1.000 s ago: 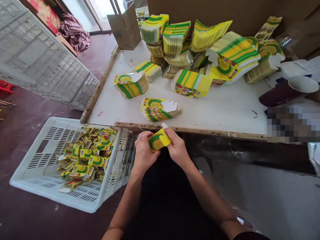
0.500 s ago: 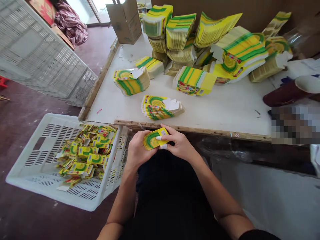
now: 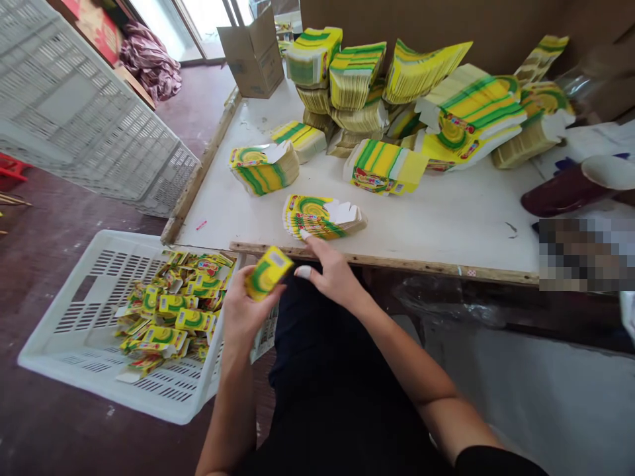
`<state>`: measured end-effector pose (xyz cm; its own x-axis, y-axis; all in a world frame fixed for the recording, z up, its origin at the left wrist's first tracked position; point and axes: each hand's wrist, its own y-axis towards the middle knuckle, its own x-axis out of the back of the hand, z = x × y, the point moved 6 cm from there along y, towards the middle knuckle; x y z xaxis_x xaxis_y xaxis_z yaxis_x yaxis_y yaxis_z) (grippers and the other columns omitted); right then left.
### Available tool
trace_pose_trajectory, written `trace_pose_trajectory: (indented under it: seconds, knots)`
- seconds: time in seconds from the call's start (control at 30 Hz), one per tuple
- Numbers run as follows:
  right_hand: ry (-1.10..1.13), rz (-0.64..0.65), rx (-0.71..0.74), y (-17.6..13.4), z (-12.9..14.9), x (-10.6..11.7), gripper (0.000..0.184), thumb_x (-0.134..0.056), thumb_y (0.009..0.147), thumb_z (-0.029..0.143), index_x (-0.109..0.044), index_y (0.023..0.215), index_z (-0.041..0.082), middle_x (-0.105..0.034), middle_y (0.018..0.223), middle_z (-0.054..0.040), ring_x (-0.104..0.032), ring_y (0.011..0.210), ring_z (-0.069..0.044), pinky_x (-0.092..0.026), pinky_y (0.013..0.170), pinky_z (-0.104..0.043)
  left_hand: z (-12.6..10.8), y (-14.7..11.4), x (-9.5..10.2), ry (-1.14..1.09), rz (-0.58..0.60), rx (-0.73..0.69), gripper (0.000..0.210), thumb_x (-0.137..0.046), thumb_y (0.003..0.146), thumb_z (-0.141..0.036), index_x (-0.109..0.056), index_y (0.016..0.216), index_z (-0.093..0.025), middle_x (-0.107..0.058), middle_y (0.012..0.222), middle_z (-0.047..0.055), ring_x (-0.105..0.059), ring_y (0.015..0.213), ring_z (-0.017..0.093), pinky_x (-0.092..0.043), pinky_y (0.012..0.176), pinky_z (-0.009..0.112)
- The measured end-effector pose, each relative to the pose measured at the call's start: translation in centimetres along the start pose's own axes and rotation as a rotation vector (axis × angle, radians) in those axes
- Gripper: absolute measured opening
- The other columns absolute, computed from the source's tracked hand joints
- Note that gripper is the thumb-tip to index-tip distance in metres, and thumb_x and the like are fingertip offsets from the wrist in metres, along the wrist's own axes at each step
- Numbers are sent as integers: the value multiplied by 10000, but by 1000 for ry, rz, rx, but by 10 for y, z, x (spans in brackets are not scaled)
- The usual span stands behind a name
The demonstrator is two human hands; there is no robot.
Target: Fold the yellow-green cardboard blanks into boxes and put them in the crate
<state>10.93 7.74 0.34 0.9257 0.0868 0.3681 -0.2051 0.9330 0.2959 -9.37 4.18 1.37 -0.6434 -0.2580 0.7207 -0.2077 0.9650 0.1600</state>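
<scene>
Left hand (image 3: pixel 243 314), centre frame: pinching one yellow carton (image 3: pixel 268 274). Right hand (image 3: pixel 338 275), centre: thumb and forefinger spread, fingertip at fanned stack (image 3: pixel 321 213). Crate (image 3: pixel 79 314), lower left: assorted boxes (image 3: pixel 171 304).

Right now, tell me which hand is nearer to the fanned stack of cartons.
Right: the right hand has its index fingertip at the near edge of the fanned stack; the left hand is farther off, nearer the body and leftward, holding a yellow carton.

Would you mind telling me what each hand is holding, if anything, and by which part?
The left hand grips a small yellow box by its near end, leaving the far end free. The right hand, at the fanned cartons, holds nothing.
</scene>
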Motion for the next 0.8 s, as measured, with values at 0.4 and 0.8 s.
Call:
trace_pose_trajectory:
  seconds: [0.4,0.8]
  knots:
    - [-657,-58,-205,57,-35,34,362,-534,810,15,-634,1134,141,-650,1092,-182,-586,1022,-329,-448,922,-477,62,-1,40,-87,-173,203,567,-728,641,-588,-617,1039,-201,-646,1087,114,-600,1108,334,-468,986,521]
    - [200,92,-134,-25,22,-23,546,-615,737,58,-477,1239,224,-615,917,-6,-617,753,-148,-553,720,-280,-31,-1,-57,-1093,63,89,648,-431,776,-808,-606,1086,-266,-673,994,74,-662,1002,258,-544,896,424]
